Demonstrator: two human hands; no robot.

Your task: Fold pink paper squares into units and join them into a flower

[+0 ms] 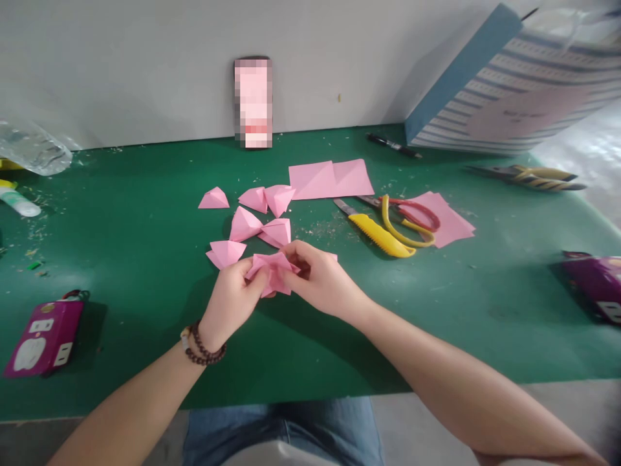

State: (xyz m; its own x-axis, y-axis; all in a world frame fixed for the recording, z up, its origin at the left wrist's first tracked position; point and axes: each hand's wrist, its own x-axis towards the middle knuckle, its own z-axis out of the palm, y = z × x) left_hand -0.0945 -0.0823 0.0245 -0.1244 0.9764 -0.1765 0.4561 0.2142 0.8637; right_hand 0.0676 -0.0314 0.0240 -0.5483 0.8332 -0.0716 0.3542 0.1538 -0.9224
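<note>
Six folded pink paper pieces [245,223] lie in a loose cluster on the green cutting mat [145,336], just ahead of the hands, and a seventh pink paper piece [272,273] is held up between the hands, just above the mat. Head view: left hand [230,301] grips that piece from the near left side, fingers [253,275] curled and closed on the paper; a beaded bracelet [201,344] circles the wrist. Right hand [323,283] holds the other side, fingers [297,257] bent inward and pressed into the folds, partly hidden by the paper. Hands nearly touch, with only the piece between them. Beyond them, a creased flat pink sheet [330,179] lies near the cluster. A yellow utility knife [376,234] lies partly under red-and-yellow scissors [410,220], beside loose pink sheets [449,220]. Further out: black marker [394,145], yellow-handled pliers [526,177], striped paper bag [509,84], plastic bottle [32,147], two purple boxes [46,338] [594,288], and a blurred pink package [253,103] upright against the wall
</note>
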